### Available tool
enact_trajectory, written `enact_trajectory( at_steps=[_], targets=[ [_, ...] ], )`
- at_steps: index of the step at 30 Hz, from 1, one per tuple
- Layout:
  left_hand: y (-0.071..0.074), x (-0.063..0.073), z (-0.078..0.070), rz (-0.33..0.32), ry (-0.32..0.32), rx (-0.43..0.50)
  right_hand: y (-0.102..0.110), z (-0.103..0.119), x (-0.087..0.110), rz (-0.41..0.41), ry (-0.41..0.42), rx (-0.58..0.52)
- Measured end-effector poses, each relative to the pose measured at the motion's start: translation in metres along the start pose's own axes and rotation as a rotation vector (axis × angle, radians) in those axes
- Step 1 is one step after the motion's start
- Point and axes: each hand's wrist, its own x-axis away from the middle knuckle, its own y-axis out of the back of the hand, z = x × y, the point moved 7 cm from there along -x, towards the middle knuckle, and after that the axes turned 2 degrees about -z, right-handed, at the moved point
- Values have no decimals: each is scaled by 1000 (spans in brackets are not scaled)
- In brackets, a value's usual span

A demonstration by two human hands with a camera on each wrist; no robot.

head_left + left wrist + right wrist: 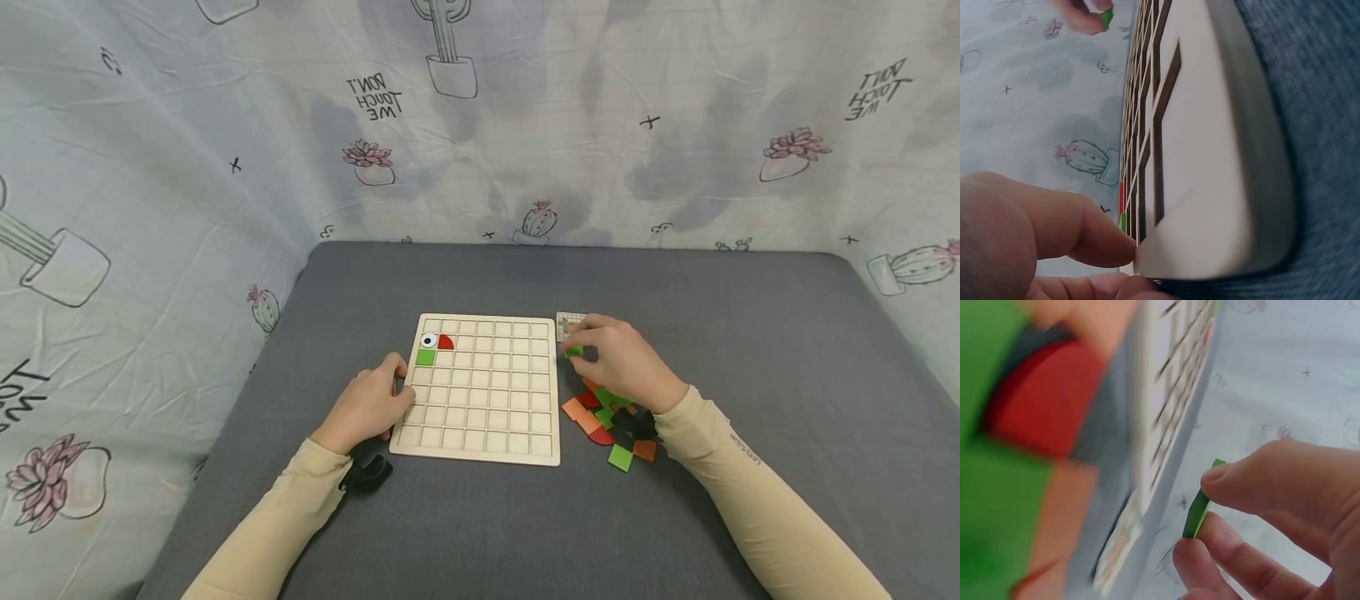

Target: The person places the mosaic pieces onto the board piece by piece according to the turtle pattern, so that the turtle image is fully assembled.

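The right hand (pixel 622 360) pinches a green tile (pixel 1195 512) between thumb and fingertips, its narrow edge running from one o'clock to seven in the right wrist view. The left hand (pixel 367 404) curls thumb and fingers at the nine o'clock edge of a pale, wood-like board (pixel 480 392), a nearly square grid with rounded corners. Near its eleven o'clock corner sit a round eye piece (pixel 428 341), a curved red tile (pixel 446 342) and a flat green square (pixel 425 357). A printed card (pixel 562 327) lies just off the board's two o'clock side, partly hidden; loose tiles (pixel 604 413) overlap at four o'clock. The right sleeve (pixel 738 462) bears unreadable lettering. Beyond the grey counter (pixel 480 533), creased cloth (pixel 510 150) repeats what seems "DON'T TOUCH ME" at eleven and one o'clock.
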Motion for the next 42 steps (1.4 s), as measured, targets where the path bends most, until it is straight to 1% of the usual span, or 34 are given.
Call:
enact_trajectory(
  at_steps=[4, 7, 11, 17, 21, 26, 32, 37, 42],
  targets=[
    [0, 0, 1, 0, 1, 5, -6, 19, -13, 29, 10, -61],
    [-1, 1, 2, 2, 5, 6, -15, 35, -25, 46, 45, -60],
    [-1, 3, 3, 4, 9, 10, -30, 54, -41, 49, 103, -53],
    [-2, 3, 4, -2, 2, 9, -50, 75, -61, 79, 134, -111],
    [-2, 2, 5, -8, -1, 8, -64, 88, -75, 108, 154, -115],
    [-1, 2, 7, -3, 3, 10, -79, 100, -90, 133, 167, -119],
    [-1, 1, 8, -1, -5, 2, -92, 110, -103, 143, 196, -117],
    [-1, 1, 7, -3, -11, -4, -98, 114, -110, 147, 208, -76],
    [0, 1, 5, -3, -13, -2, -103, 116, -113, 168, 192, -44]
  ],
)
